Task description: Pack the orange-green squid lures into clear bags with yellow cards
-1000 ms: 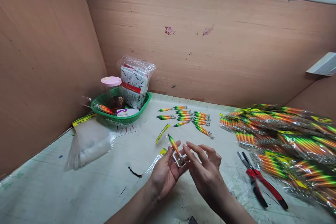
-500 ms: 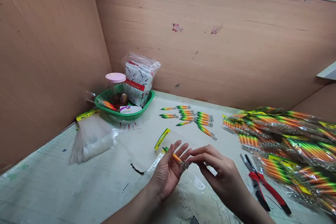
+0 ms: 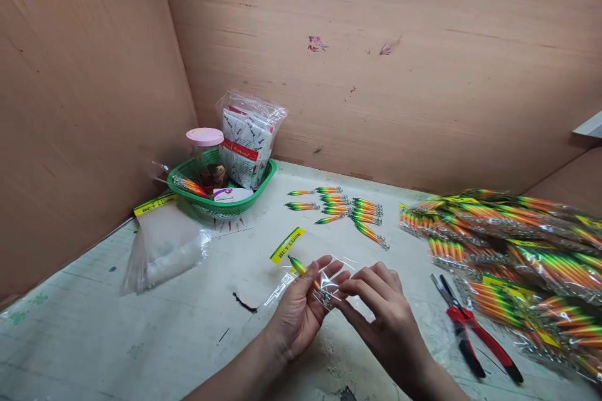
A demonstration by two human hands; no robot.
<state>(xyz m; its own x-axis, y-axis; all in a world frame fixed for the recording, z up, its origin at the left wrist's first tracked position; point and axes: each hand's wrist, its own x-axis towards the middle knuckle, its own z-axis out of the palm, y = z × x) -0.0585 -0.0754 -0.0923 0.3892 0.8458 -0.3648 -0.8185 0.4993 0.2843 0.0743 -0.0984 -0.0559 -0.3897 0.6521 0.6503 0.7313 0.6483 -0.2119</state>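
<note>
My left hand (image 3: 297, 313) holds a small green, yellow and orange fishing lure (image 3: 301, 268) between thumb and fingers, tip pointing up and left. A clear plastic sleeve with a yellow header card (image 3: 288, 245) lies around and behind the lure. My right hand (image 3: 383, 319) pinches the lure's hooked lower end and the sleeve, fingertips meeting those of the left hand. Both hands hover just above the pale table (image 3: 141, 338).
Several loose lures (image 3: 343, 210) lie in rows at the back. A big heap of bagged lures (image 3: 512, 250) fills the right side, red pliers (image 3: 470, 329) beside it. A green basket (image 3: 221, 191) with a jar and packets, and empty bags (image 3: 162, 247), sit left.
The lure has tipped lower in my left hand and the clear sleeve has come up around it. My right hand has closed in on the lure's lower end.
</note>
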